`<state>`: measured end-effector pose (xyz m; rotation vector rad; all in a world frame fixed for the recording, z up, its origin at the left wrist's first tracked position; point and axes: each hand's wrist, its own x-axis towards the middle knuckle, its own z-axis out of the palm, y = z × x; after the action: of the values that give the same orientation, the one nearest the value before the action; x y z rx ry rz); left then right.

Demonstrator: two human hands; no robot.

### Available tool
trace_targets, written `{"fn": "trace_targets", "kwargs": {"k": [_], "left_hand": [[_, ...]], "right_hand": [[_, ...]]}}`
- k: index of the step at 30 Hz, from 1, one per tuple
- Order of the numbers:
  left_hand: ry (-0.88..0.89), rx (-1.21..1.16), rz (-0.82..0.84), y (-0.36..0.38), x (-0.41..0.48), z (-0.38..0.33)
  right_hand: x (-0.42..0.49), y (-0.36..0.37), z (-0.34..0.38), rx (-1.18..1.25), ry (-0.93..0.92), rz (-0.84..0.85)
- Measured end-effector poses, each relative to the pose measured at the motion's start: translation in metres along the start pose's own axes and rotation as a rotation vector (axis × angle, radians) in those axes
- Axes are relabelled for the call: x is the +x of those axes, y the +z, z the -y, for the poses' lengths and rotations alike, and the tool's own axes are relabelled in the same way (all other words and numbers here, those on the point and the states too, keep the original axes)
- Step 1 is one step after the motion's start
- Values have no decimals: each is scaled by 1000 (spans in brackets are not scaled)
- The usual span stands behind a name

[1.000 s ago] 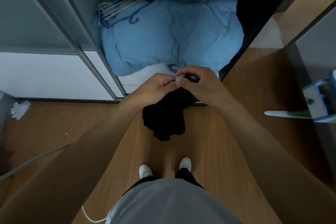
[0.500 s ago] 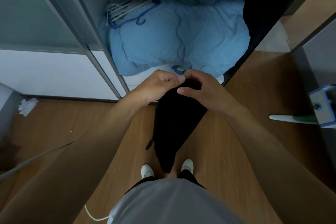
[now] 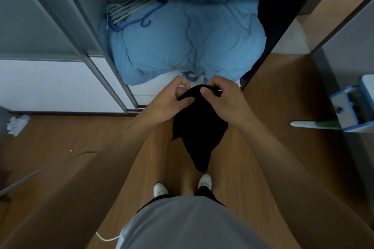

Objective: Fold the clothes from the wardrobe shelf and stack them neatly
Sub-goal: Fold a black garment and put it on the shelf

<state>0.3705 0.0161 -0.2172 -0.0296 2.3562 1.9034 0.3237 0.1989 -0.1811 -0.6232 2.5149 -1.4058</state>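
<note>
- The left hand (image 3: 168, 105) and right hand (image 3: 224, 103) meet just above the picture's centre. Each pinches the top edge of a black garment (image 3: 199, 133) between thumb and curled fingers.
- The garment hangs free from that edge toward 6 o'clock. It is bunched and narrows to a point above the shoes (image 3: 204, 181), clear of the floor (image 3: 60, 137).
- At 12 o'clock a blue quilt (image 3: 188, 42) fills the wardrobe shelf (image 3: 153, 89), with a bundle of hangers (image 3: 131, 12) lying on it at 11 o'clock.
- Progress looks early: this piece is out of the wardrobe but not spread flat, and I see no crease made in it.
- No folded stack shows anywhere in view, so the folding and the stacking both seem left to do.
- Whether more clothes wait on the shelf cannot be told.
</note>
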Motion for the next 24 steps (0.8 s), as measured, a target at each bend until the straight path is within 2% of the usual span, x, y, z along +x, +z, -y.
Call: {"fn": "trace_targets", "kwargs": {"k": [5,9,19,24], "left_hand": [[203,256,-190,13,-1,14],[261,237,-335,16,-1,12],[244,266,-258,11,-15,16],[178,301,-130,9,-17,15]], "right_hand": [[1,-5,5,-19,-15,9],[3,-6,11,0,-22,2],[4,1,16,-61,-34,19],[5,5,21,-85,-92,33]]}}
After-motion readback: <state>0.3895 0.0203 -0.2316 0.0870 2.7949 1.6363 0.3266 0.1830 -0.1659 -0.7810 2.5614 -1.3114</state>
